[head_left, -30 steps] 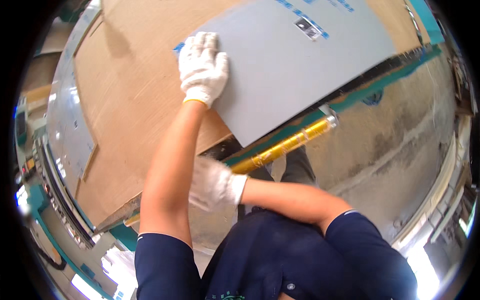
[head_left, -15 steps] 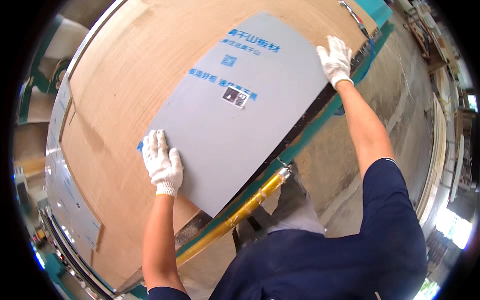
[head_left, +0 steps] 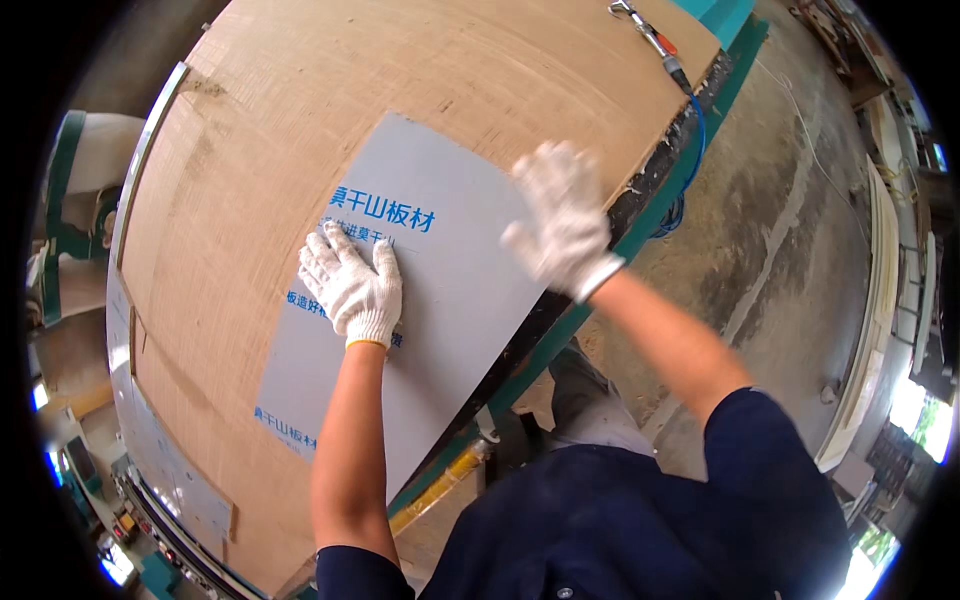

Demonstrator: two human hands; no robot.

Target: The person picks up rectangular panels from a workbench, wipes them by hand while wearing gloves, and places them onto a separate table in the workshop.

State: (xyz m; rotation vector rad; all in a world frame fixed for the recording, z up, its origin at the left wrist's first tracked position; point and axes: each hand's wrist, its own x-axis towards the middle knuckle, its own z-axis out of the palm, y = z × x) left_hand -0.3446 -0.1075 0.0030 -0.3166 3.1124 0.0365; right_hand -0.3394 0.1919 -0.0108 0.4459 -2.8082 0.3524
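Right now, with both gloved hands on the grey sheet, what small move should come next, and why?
Probably a short push of the grey sheet further onto the brown board. The left hand lies flat near the sheet's middle and the right hand rests at its right edge, close to the table's edge, so the sheet sits near the drop and not centred on the board.

We see bare brown board (head_left: 330,90) open from 9 to 1 o'clock around the grey sheet (head_left: 440,330), room for our 2 hands. At 1 o'clock an air tool (head_left: 650,40) and blue hose (head_left: 697,130) block the counter (head_left: 640,215) edge.
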